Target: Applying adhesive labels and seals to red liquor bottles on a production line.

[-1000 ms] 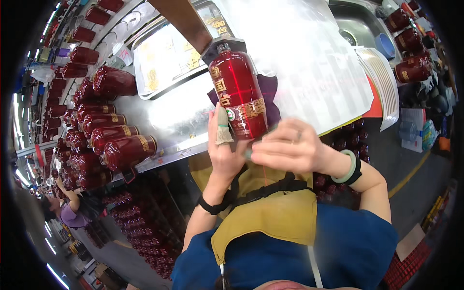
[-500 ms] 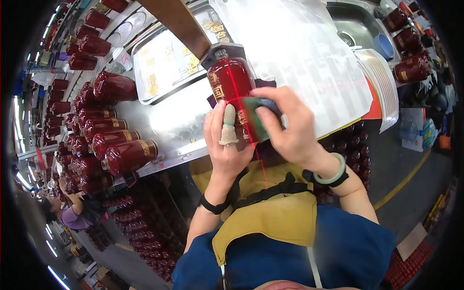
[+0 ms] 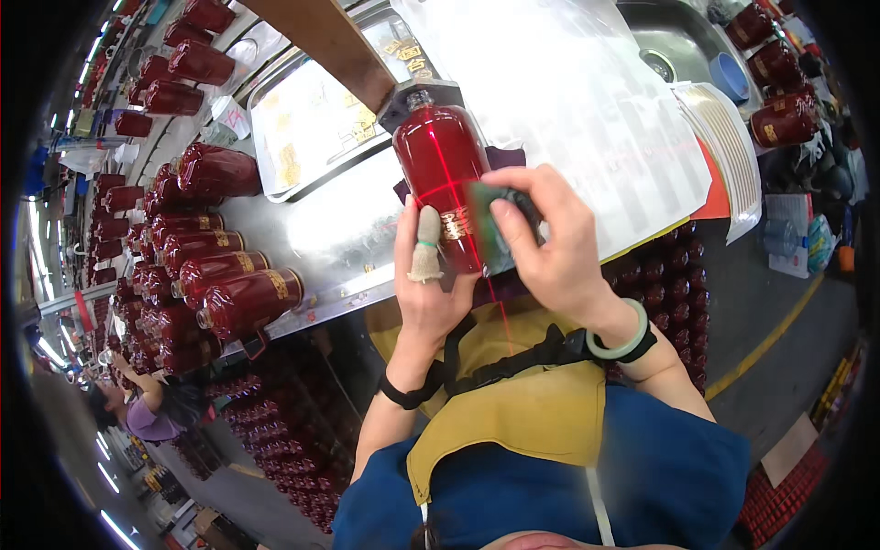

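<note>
A dark red glass bottle (image 3: 442,147) lies on its side, its neck against a metal bracket (image 3: 431,92) under a wooden bar. Red crosshair light falls on it, and gold characters (image 3: 456,224) show near its base. My left hand (image 3: 431,298), a knitted cot on one finger, grips the bottle's lower left side. In my right hand (image 3: 559,243) is a dark green pad or scraper (image 3: 488,220), slightly blurred, pressed to the bottle's right side beside the characters. A dark purple cloth (image 3: 506,158) pokes out from beneath the bottle.
A white tray (image 3: 312,119) holds gold character decals. Rows of red bottles (image 3: 247,302) stand at left; more are below the bench. White sheeting (image 3: 568,110) covers the bench to the right, near a sink (image 3: 674,41) with a blue cup (image 3: 729,78). A person in purple (image 3: 151,417) is far left.
The bottle has turned: the gold characters once on its left side no longer show there, and those near the base face up more. My right hand has shifted slightly right with the pad.
</note>
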